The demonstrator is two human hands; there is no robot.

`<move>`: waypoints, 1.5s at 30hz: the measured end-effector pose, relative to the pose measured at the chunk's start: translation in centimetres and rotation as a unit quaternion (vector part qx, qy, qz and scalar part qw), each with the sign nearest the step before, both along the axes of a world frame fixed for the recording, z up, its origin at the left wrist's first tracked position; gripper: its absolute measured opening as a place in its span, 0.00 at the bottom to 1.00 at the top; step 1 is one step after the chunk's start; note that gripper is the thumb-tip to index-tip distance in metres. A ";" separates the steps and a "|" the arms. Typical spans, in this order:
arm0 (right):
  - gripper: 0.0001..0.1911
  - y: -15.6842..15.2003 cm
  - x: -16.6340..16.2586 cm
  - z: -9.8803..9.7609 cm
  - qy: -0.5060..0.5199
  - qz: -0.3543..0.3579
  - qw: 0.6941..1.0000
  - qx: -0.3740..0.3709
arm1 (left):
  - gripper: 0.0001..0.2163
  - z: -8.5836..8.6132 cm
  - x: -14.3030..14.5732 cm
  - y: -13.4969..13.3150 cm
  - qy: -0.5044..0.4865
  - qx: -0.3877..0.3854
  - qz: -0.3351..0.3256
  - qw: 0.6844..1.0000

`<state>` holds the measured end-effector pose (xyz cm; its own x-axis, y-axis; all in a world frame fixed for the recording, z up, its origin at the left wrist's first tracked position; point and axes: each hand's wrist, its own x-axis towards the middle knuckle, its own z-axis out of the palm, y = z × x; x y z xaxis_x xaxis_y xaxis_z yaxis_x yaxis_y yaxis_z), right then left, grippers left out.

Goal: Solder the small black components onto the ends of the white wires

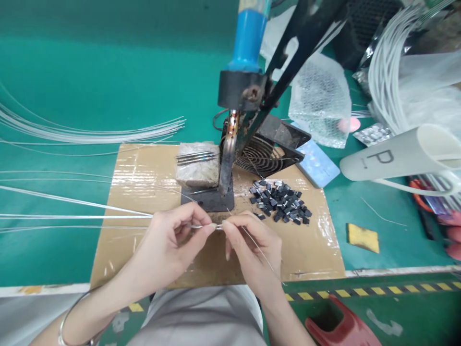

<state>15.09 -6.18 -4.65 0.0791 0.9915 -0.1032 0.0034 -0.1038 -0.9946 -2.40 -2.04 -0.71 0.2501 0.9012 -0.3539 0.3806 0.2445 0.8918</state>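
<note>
Low over the cardboard sheet [151, 269], my left hand [173, 240] pinches thin white wires [122, 211] that run in from the left. My right hand [248, 240] is closed at its fingertips on the wire end, close beside the left fingertips. A fine strand of solder wire [257, 247] passes across the right hand. Behind both hands a soldering iron [230, 154] with a blue handle points down from a black stand. Just left of its tip, several thin metal-tipped pieces rest on a wrapped block [198, 168]. What lies between the fingertips is too small to make out.
Small black connectors [281, 202] lie piled at right, before a black fan [266, 149]. Loose white wires [144, 132] lie at far left. A white cup [396, 154], yellow sponge [363, 238] and blue box [319, 166] stand right. The iron's black arm [295, 53] slants overhead.
</note>
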 end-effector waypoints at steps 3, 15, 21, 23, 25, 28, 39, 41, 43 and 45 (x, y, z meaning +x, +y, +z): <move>0.11 -0.3 -0.1 0.1 0.031 -0.048 0.998 -0.019 | 0.08 0.0 -0.1 0.0 0.007 -0.004 0.018 1.000; 0.07 -0.3 -1.6 0.3 0.162 -0.041 0.985 -0.048 | 0.08 -0.2 -0.8 -0.4 -0.039 0.004 0.023 0.999; 0.07 -0.4 -1.8 0.2 0.211 -0.038 0.973 -0.080 | 0.05 0.2 -0.5 -0.2 -0.066 0.009 0.041 0.997; 0.07 -0.4 -1.8 0.2 0.226 -0.034 0.970 -0.086 | 0.06 0.2 -0.5 -0.2 -0.072 0.009 0.043 0.996; 0.06 -0.4 -1.8 0.2 0.241 -0.034 0.966 -0.092 | 0.06 0.3 -0.4 -0.3 -0.072 0.011 0.044 0.996; 0.06 -0.4 -1.8 0.2 0.263 -0.032 0.959 -0.101 | 0.06 0.2 -0.4 -0.5 -0.060 0.017 0.046 0.997; 0.07 0.1 -1.9 0.2 0.312 -0.045 0.940 -0.128 | 0.08 0.4 0.0 -0.8 0.018 0.085 0.021 0.996; 0.07 0.2 -2.0 0.3 0.314 -0.045 0.939 -0.134 | 0.08 0.3 0.0 -0.8 0.017 0.084 0.019 0.996; 0.08 0.2 -2.0 0.4 0.315 -0.046 0.937 -0.140 | 0.08 0.3 0.0 -0.8 0.015 0.081 0.020 0.996; 0.08 0.2 -2.0 0.5 0.319 -0.048 0.936 -0.144 | 0.07 0.3 -0.1 -0.8 0.013 0.077 0.022 0.997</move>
